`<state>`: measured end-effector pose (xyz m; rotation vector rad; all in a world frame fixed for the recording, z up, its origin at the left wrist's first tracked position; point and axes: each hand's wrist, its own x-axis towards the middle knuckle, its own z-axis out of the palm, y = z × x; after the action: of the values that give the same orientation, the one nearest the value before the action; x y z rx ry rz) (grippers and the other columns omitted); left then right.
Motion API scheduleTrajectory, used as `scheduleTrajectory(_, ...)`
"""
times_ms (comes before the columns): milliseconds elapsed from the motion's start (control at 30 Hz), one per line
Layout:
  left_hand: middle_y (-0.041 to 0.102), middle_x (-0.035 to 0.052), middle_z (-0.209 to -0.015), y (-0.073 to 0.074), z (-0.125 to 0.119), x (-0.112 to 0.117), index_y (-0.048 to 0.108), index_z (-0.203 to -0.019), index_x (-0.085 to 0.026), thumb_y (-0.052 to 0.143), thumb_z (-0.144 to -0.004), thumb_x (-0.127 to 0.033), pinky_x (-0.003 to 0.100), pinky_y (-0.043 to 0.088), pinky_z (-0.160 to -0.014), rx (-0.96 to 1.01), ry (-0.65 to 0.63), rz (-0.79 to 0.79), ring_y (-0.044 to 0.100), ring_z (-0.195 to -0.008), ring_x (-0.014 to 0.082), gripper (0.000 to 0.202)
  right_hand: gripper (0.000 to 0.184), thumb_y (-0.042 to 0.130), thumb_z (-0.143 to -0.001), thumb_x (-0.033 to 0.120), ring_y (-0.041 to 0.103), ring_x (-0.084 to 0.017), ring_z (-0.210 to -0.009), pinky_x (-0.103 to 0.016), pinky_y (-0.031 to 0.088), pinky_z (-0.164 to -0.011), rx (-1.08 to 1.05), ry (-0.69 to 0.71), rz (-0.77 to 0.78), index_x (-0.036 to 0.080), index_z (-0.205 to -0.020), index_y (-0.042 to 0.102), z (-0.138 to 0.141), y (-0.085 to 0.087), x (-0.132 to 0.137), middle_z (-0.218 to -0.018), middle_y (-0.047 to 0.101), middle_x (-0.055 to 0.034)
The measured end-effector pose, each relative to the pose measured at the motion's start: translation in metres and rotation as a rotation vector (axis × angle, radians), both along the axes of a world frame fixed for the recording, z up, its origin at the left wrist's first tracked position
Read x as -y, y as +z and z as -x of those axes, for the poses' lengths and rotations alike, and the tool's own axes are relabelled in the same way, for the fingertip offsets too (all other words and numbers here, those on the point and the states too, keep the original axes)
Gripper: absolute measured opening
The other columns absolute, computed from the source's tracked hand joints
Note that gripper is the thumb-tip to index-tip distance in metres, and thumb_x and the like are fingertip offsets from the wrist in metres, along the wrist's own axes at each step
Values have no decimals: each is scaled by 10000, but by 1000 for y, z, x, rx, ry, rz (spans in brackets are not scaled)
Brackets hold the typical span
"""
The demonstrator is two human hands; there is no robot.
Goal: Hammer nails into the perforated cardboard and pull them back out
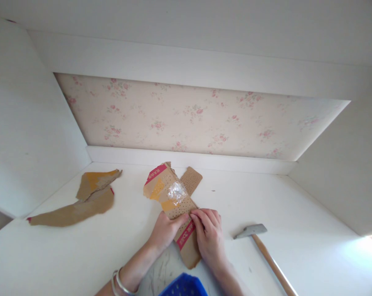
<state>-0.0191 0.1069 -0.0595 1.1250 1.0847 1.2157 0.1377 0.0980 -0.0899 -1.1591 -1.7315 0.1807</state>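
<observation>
A torn strip of brown cardboard [170,193] with small holes, red print, yellow tape and a patch of clear tape lies on the white shelf surface [250,197]. My left hand [166,230] presses on it from the left, fingers curled on the card. My right hand [209,236] rests beside it, fingertips pinching the cardboard's edge near the red print. Both hands meet at the strip's middle. Bangles ring my left wrist.
Another torn cardboard piece [81,203] lies at the left. A hammer [262,250] with a wooden handle lies to the right of my hands. A blue basket [184,285] shows at the bottom edge. Floral wallpaper [189,119] backs the white alcove.
</observation>
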Motion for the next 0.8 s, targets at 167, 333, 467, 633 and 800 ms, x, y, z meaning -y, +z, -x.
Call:
scheduleTrajectory(167,778,97,-1043,1,0,1,769,-991,-145,741,-795,-267,379,524,-951,-9,-22,-28,702,-1035,297,232,135,542,-994,184,578,-215,-865,-388,432,-827,37,6,-64,228,-1009,669,1,2,3,-915,688,-41)
scheduleTrajectory(333,776,91,-1057,-1,0,2,764,-1011,-152,709,-824,-274,380,519,-963,-33,-49,-47,698,-1054,291,229,108,562,-979,137,563,-210,-864,-391,424,-841,45,-9,-111,215,-1005,633,2,3,5,-923,664,-44)
scheduleTrajectory(467,777,88,-1057,-1,0,2,766,-1004,-156,703,-829,-280,379,524,-956,-62,-40,-42,700,-1050,292,223,101,557,-975,117,549,-210,-862,-387,430,-827,33,-20,-132,202,-997,607,2,2,5,-914,638,-50)
scheduleTrajectory(633,776,90,-1061,-3,0,1,767,-1008,-157,702,-832,-293,389,526,-955,-62,-49,-35,701,-1047,296,231,106,546,-977,108,539,-209,-861,-381,436,-817,26,-14,-140,203,-995,589,3,2,5,-914,623,-50)
scheduleTrajectory(800,784,89,-1012,-1,-1,4,765,-967,-151,704,-829,-289,379,536,-927,-69,-42,-26,708,-1014,291,205,131,538,-973,90,531,-208,-849,-373,444,-805,31,4,-146,209,-989,588,3,3,6,-908,618,-48)
